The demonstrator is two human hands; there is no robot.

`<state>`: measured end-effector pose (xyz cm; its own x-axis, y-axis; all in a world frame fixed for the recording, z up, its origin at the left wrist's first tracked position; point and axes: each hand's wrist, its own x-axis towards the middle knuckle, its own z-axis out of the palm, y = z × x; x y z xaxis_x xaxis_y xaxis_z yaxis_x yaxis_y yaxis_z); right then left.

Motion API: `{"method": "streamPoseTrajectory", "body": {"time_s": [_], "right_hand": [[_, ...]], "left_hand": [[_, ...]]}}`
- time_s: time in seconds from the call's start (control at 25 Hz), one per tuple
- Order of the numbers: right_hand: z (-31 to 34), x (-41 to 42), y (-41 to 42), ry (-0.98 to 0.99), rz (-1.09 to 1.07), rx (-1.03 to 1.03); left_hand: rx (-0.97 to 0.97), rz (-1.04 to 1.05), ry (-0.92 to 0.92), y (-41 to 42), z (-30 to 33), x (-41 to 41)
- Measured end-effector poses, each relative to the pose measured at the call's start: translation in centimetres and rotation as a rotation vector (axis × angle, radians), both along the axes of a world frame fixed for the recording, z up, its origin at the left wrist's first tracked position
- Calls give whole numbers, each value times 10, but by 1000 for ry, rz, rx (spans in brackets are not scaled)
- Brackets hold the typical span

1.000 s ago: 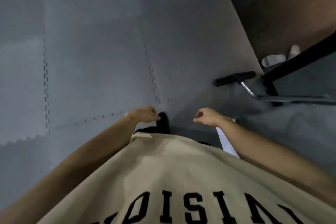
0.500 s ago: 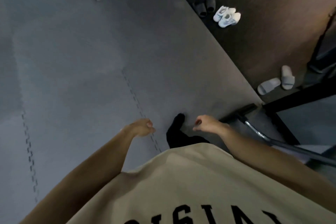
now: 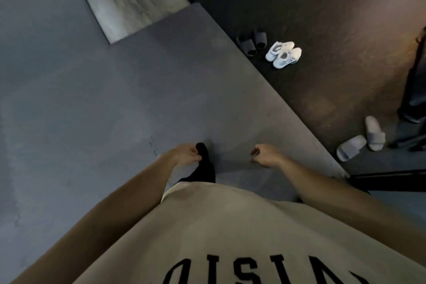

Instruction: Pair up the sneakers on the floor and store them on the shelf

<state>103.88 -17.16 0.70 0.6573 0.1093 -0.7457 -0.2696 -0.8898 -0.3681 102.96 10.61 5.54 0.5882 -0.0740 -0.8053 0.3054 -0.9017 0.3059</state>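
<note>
Plainly, with left hand (image 3: 187,154) and right hand (image 3: 265,155) loosely curled on nothing, slippers (image 3: 252,42) could be mistaken for white sneakers (image 3: 283,54) far ahead.

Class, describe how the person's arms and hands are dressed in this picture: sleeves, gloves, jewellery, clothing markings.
Both forearms are bare; no sleeves show. The left hand and right hand wear no gloves, and no watch or rings can be seen. The beige top carries large black block letters.
</note>
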Motion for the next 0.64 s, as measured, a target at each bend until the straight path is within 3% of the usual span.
{"method": "streamPoseTrajectory", "body": {"time_s": [0.16,0.64], "right_hand": [[-2,109,12,40,3,2],[23,389,-2,-21,-399,15]], "left_hand": [[-9,-132,-5,4,-13,139],[-51,-431,-29,-40,-15,501]]}}
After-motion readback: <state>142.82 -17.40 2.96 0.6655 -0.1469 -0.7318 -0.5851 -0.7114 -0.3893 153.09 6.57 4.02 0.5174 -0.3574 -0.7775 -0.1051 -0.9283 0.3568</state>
